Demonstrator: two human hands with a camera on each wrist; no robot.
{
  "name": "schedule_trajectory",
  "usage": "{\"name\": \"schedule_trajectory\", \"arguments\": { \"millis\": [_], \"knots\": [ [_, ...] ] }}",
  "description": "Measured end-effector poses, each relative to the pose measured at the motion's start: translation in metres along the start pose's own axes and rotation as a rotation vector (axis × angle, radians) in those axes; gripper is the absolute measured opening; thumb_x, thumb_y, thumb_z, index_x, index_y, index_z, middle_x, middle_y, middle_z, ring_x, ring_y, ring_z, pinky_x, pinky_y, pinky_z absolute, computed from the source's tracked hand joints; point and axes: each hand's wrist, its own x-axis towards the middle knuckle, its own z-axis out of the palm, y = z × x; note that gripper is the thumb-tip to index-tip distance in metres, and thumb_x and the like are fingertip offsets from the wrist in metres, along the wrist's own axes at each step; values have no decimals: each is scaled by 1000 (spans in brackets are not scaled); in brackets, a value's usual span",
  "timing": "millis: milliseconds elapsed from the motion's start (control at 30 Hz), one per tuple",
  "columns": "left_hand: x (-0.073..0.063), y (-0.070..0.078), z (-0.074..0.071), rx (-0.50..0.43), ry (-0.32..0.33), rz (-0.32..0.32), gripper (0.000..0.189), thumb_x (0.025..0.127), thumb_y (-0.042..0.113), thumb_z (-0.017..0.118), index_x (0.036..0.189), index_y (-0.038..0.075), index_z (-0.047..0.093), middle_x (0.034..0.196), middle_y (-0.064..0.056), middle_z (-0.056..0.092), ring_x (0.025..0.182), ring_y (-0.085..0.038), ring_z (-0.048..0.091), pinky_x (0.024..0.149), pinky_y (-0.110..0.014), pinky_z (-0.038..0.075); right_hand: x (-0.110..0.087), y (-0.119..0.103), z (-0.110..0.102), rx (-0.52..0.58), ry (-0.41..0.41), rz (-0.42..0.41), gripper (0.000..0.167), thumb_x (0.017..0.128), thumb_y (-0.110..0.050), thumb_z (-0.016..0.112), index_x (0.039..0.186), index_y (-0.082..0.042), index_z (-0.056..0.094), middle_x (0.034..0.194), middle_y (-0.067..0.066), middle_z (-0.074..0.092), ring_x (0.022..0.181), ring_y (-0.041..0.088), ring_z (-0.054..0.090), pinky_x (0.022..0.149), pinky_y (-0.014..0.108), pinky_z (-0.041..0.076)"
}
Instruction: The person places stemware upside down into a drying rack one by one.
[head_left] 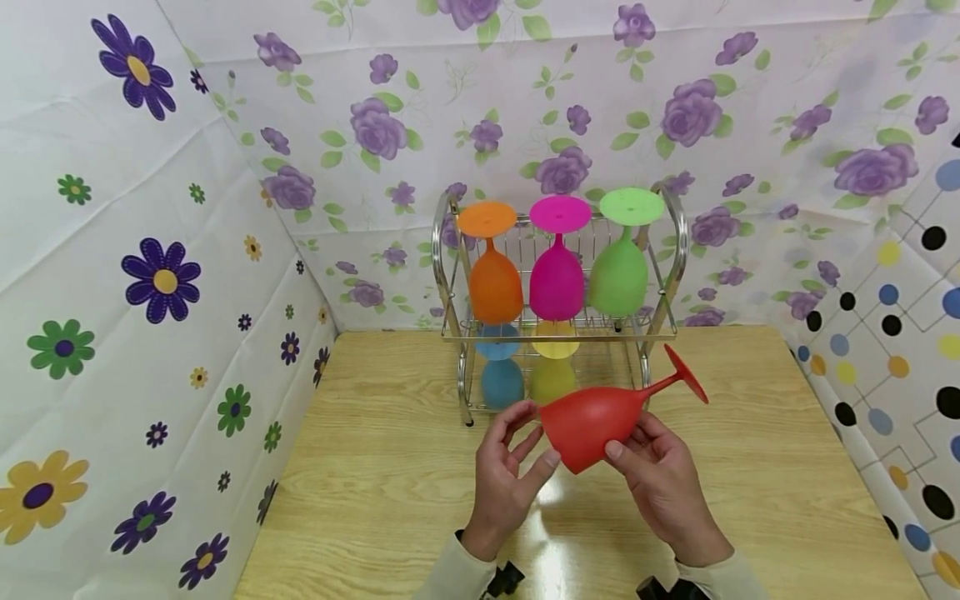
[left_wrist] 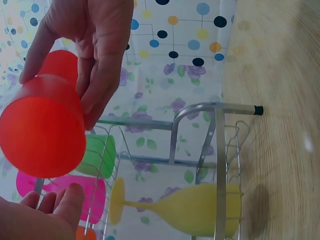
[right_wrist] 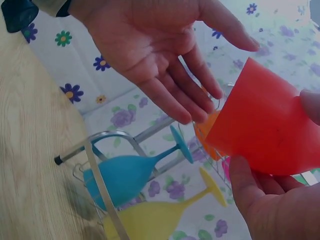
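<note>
A red plastic goblet is held tilted above the table, its mouth toward the lower left and its foot toward the upper right. My right hand grips the bowl near the stem, thumb in front and fingers behind. Beside the rim is my left hand; in the right wrist view this left hand shows its palm with loosely spread fingers, apart from the goblet. Behind both hands stands a two-tier metal rack. Upside down on its upper tier are an orange goblet, a pink goblet and a green goblet.
The rack's lower tier holds an upturned blue goblet and a yellow goblet, partly behind the upper tier's edge. The wooden table spreads around the rack. Patterned cloth walls enclose the back and both sides.
</note>
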Motion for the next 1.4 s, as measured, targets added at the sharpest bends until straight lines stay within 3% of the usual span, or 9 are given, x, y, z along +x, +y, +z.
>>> {"name": "schedule_trajectory", "arguments": {
  "millis": [167,400,567,800,1133,1400],
  "knots": [
    [2,-1,-10,94,66,-34,53,97,1,72,148,6,56,146,-11,60,137,-38,56,109,-38,58,1,-1,-3,-81,69,2,57,98,9,66,151,-4,49,139,2,65,122,15,68,98,31,63],
    [7,-8,-24,218,144,-29,47,100,13,74,145,14,61,143,-9,63,134,-27,60,107,-42,60,2,4,-9,-167,115,-18,62,92,13,72,149,-1,50,136,-1,67,120,12,69,95,30,64],
    [10,-16,-37,266,199,-49,43,102,21,74,143,18,63,142,-6,64,133,-32,60,107,-39,60,4,6,-14,-309,117,-86,62,90,9,77,147,0,53,134,0,67,119,12,70,94,26,64],
    [14,-27,-57,317,276,-75,42,102,22,74,142,13,64,140,-9,64,133,-39,58,107,-36,59,11,10,-26,-539,166,-103,65,90,-9,86,147,-6,56,136,1,64,118,11,67,93,19,61],
    [26,-55,-81,414,392,-70,42,102,24,75,139,7,67,136,-14,66,130,-33,62,106,-41,60,26,18,-42,-667,207,-116,74,89,-23,89,152,-12,53,145,8,60,123,4,61,96,13,58],
    [33,-78,-92,470,457,-94,41,100,12,76,140,10,68,135,-11,66,128,-32,62,107,-56,57,36,32,-52,-731,238,-105,76,89,-28,89,154,-15,52,147,7,61,131,23,58,98,13,56]
  ]
}}
